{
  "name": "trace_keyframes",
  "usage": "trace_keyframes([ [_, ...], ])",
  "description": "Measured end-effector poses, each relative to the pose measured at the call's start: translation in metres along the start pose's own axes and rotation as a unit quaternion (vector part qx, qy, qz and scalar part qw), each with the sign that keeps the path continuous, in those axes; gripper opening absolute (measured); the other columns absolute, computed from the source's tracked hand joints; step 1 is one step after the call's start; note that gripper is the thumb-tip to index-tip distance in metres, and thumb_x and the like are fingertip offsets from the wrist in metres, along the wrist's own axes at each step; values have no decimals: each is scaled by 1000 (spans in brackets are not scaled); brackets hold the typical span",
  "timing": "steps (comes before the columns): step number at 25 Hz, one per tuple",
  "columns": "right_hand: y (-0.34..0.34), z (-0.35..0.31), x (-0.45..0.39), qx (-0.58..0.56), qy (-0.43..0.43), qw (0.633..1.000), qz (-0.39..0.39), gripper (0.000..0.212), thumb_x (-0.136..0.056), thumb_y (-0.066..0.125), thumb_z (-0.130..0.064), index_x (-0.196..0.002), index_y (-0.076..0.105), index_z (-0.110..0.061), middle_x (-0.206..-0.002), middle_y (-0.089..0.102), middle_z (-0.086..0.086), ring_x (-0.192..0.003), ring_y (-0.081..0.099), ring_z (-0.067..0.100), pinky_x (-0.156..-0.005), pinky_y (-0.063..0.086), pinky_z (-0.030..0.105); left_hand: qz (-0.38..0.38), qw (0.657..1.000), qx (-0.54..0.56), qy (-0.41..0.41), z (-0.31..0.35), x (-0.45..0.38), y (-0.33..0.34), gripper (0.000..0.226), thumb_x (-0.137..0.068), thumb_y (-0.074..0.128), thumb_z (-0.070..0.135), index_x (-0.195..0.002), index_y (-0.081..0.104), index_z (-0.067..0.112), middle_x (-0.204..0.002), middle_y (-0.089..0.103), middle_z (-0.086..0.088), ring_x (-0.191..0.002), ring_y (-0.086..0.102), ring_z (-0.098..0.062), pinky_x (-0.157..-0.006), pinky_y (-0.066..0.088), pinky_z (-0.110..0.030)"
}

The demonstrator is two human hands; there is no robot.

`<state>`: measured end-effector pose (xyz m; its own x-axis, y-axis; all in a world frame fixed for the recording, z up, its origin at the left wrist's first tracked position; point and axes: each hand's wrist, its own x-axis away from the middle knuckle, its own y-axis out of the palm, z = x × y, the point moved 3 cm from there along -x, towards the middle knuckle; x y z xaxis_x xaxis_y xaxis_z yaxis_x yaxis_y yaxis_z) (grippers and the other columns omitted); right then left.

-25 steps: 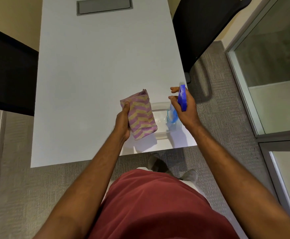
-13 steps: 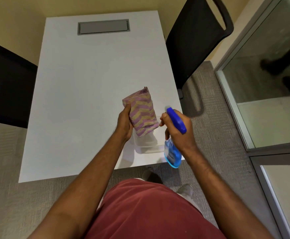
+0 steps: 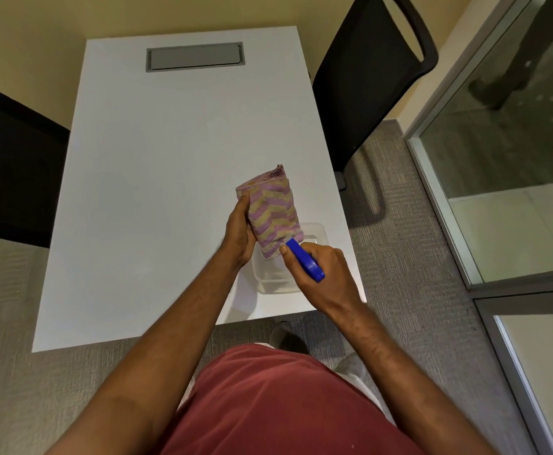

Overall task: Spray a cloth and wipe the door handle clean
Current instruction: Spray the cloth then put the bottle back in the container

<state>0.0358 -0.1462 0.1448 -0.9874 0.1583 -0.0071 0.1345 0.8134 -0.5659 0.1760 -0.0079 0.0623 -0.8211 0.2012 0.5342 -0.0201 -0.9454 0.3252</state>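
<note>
My left hand grips a folded cloth with pink and yellow zigzag stripes, held upright above the white table. My right hand is closed around a spray bottle; only its blue head shows, with the nozzle almost touching the cloth's lower edge. The bottle's body is hidden under my hand. No door handle is in view.
A clear plastic container sits on the table under my hands, near the front right corner. A black chair stands at the table's right, another dark chair at its left. A glass partition with a metal frame runs along the right.
My right hand lifted the spray bottle from the container, tipped it and brought its nozzle close to the cloth. The left hand kept the cloth upright.
</note>
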Motion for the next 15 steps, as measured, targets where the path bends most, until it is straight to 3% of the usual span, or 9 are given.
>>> trace_keyframes([
  [2, -1, 3, 3, 3, -8, 1000, 2, 32, -101, 65, -43, -73, 52, -34, -60, 52, -12, -52, 50, 8, -56, 38, 15, 3, 1000, 3, 7, 3, -1, 1, 44, -117, 29, 42, -126, 66, 20, -112, 80, 2, -102, 78, -17, -85, 65, -31],
  [6, -8, 4, 6, -39, -14, 999, 0, 32, -102, 62, -43, -83, 65, -18, -67, 65, 1, -58, 61, 21, -59, 51, 39, 1, 1000, 1, 12, 7, -2, 5, 43, -117, 29, 42, -128, 65, 20, -116, 77, -1, -101, 77, -17, -86, 65, -31],
  [11, -7, 0, 10, -12, -32, 999, -25, 40, -101, 64, -43, -68, 43, -40, -56, 45, -14, -50, 44, 8, -55, 35, 19, 2, 1000, 10, 12, 5, -3, 9, 42, -117, 31, 42, -125, 66, 20, -107, 81, 1, -98, 79, -17, -80, 65, -30],
  [15, -8, 8, 15, -6, -19, 999, -40, 40, -102, 63, -44, -69, 42, -39, -58, 45, -13, -52, 44, 9, -57, 37, 21, -2, 1000, 19, 21, 6, -3, 11, 45, -117, 30, 41, -135, 62, 15, -118, 77, -4, -104, 76, -20, -86, 66, -34],
])
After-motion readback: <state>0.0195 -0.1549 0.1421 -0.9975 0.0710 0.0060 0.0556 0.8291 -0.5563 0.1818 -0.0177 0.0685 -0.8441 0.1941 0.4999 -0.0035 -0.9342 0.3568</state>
